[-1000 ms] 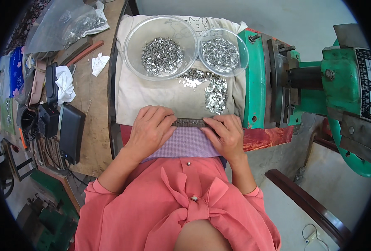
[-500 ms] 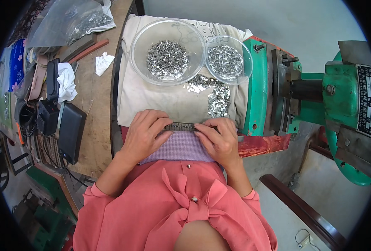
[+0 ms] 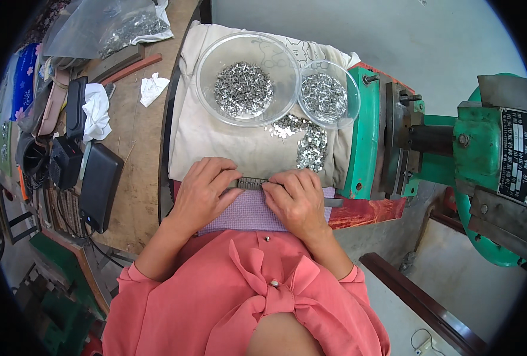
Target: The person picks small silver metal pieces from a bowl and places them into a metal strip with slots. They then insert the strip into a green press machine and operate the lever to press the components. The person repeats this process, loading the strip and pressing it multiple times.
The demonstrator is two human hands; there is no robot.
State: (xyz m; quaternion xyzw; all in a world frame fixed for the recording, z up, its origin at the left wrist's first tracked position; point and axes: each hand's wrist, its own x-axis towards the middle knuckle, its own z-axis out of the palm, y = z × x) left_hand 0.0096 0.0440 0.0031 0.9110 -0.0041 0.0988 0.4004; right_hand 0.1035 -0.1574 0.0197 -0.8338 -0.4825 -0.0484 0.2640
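A narrow dark metal strip with a row of small slots or teeth (image 3: 251, 183) lies crosswise near the front edge of the cloth. My left hand (image 3: 205, 187) pinches its left end between thumb and fingers. My right hand (image 3: 297, 199) has its fingertips closed on the strip further right, covering part of it. A grey end sticks out beyond the right hand. Under the strip is a purple woven cloth (image 3: 239, 212). Small shiny metal pieces (image 3: 312, 148) lie piled on the beige cloth (image 3: 216, 139) just beyond my right hand.
A large clear tub (image 3: 199, 77) and a smaller clear tub (image 3: 353, 98), both with small metal parts, stand behind the hands. A green machine (image 3: 364, 136) is at the right. At the left, a wooden table (image 3: 135, 148) carries a black case (image 3: 101, 187), tissues (image 3: 96, 113) and a plastic bag (image 3: 76, 35).
My right hand has slid left along the strip, closer to my left hand, and a grey end now shows to its right. The left hand keeps its hold. The view has shifted slightly.
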